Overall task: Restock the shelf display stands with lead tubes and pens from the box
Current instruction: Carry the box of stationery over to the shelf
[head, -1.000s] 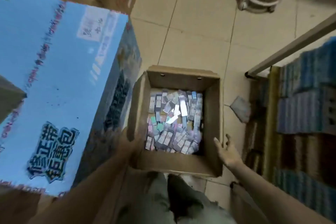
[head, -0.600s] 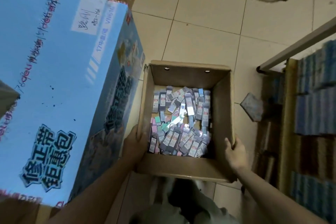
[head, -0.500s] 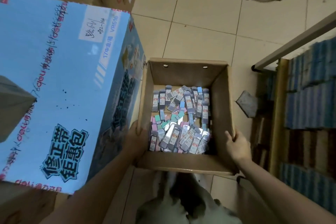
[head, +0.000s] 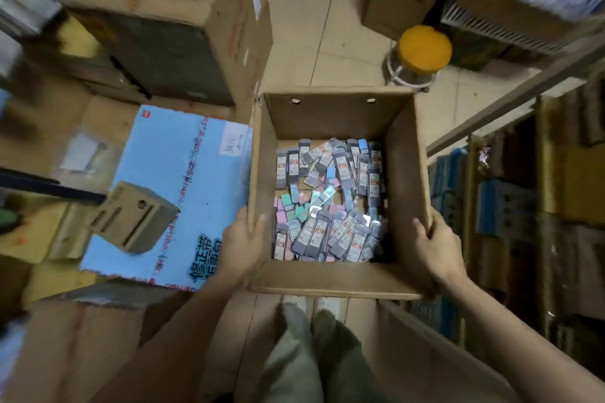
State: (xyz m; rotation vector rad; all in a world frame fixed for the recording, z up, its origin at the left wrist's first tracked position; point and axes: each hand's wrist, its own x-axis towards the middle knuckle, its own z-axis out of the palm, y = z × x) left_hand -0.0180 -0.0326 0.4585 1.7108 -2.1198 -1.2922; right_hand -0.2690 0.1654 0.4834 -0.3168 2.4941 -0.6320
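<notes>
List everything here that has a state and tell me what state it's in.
Cardboard box: open, held at both side walls.
Lead tubes: loose pile inside box.
Left hand: gripping left wall.
Right hand: gripping right wall.
Blue carton: closed.

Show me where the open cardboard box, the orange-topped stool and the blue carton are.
open cardboard box [head: 327, 118]: head view, on its far inner wall.
orange-topped stool [head: 425, 48]: head view, on the middle of its round seat.
blue carton [head: 183, 173]: head view, on its bare top face.
</notes>
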